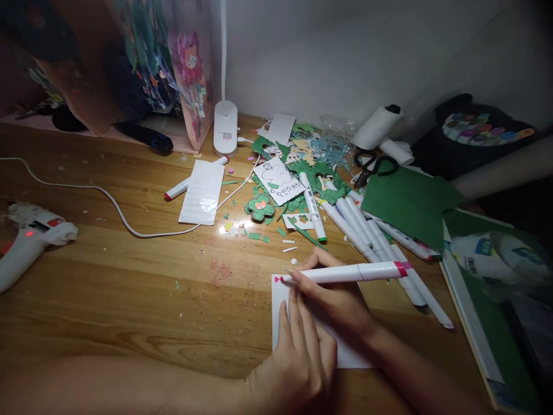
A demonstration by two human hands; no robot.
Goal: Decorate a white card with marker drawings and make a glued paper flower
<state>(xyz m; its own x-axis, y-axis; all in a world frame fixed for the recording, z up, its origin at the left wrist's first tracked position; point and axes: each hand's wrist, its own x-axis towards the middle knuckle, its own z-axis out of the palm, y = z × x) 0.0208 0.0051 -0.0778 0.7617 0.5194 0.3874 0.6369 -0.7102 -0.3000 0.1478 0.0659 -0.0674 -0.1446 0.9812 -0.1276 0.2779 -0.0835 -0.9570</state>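
Observation:
A white sheet of paper (352, 351) lies on the wooden table in front of me. My left hand (298, 351) rests on it with fingers stretched out, pressing the sheet flat. In my right hand (332, 288) is a white marker pen (345, 273) with a red-pink end, held in a writing grip. Its tip touches the paper near the top left corner, beside a small pink mark (277, 279). The lower right of the sheet is partly hidden by my hands and forearm.
Several markers (367, 230) and green paper scraps (298, 202) lie beyond the sheet. Black scissors (374, 167) rest by green card (406, 196). A glue gun (34, 236) sits at left, a white cable (129, 227) crosses the table, and a lamp base (225, 129) stands behind.

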